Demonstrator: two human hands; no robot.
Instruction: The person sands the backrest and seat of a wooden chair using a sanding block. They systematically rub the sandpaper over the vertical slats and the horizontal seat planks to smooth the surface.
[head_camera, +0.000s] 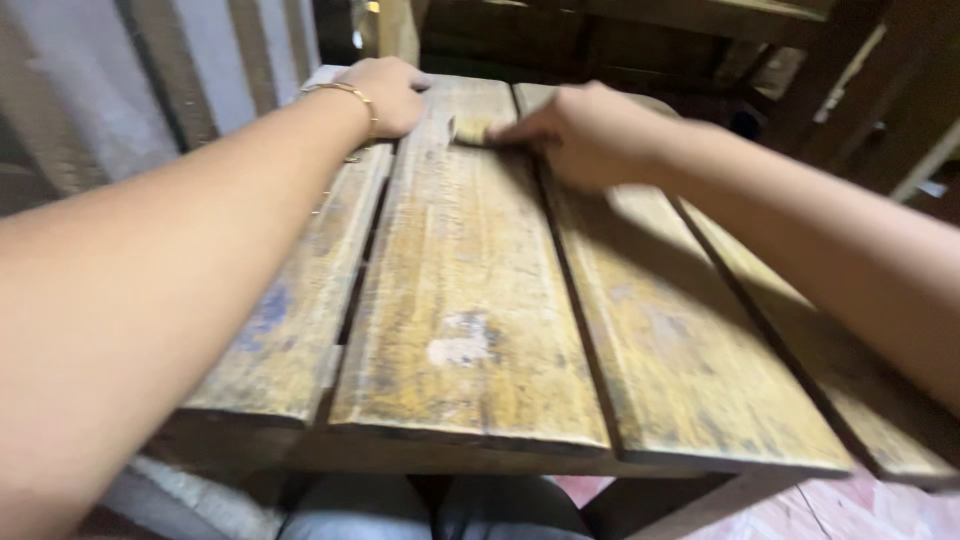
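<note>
Right hand (575, 133) presses what looks like sandpaper (470, 130) on wooden table (470, 300).

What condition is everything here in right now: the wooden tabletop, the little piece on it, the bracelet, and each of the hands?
Slatted wooden tabletop: worn, paint patchy, gaps between the planks.
Small tan pad: lying on the middle plank, pressed under fingertips.
Right hand: blurred, fingers closed on the small tan pad.
Left hand: resting palm-down at the far edge, holding nothing.
Gold bracelet: worn on the left wrist.
</note>
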